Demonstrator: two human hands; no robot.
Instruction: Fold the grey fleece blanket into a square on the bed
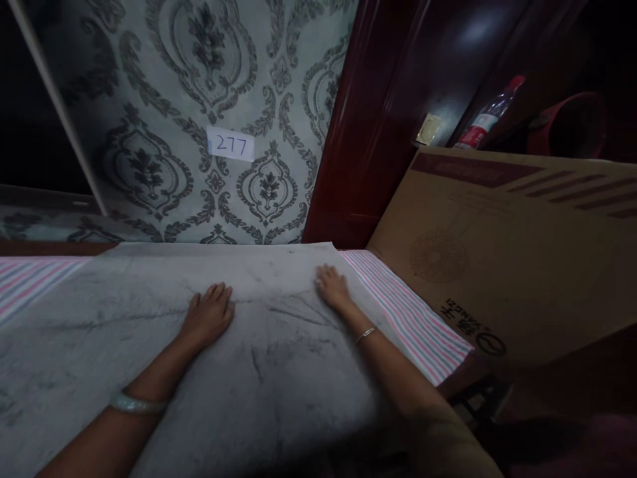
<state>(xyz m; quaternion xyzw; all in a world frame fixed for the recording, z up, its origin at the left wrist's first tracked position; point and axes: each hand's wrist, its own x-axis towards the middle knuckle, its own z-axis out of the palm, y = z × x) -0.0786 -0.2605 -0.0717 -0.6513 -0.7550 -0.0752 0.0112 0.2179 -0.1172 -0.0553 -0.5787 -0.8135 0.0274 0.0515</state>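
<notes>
Across the table [54,248], one grey sheet [279,372] is spread to the far edge, with two stretches of striped cloth [413,312] exposed at the far left corner and along the right edge. Two hands are placed on it palms down: the left hand [209,315] is laid flat, fingers extended, while the right hand [332,285], blurred, is stretched toward the far right corner, its fingers parted.

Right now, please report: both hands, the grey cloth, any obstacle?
Left hand palm-down on grey cloth; right hand blurred over it, contact unclear. Cloth creased, overlying striped cloth. Cardboard box at right.
</notes>
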